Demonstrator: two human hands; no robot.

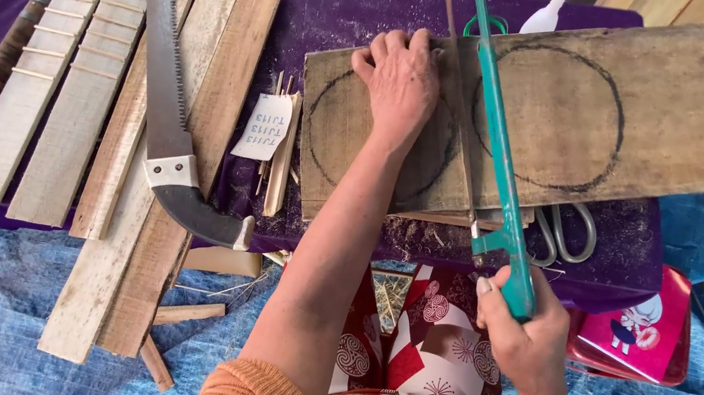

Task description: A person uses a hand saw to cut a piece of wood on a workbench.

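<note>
Left to right. Left hand (402, 77) lies flat, fingers spread, palm pressing the wooden board (672, 108) onto the purple-covered table (327, 8); it grips nothing. It sits over the left of two drawn circles. Just right of it, the teal-framed hacksaw (499, 146) crosses the board between the circles, long axis running away from the person, across the board's length. Right hand (519, 335), nearer the body, is wrapped tight around the saw's handle below the board's near edge.
</note>
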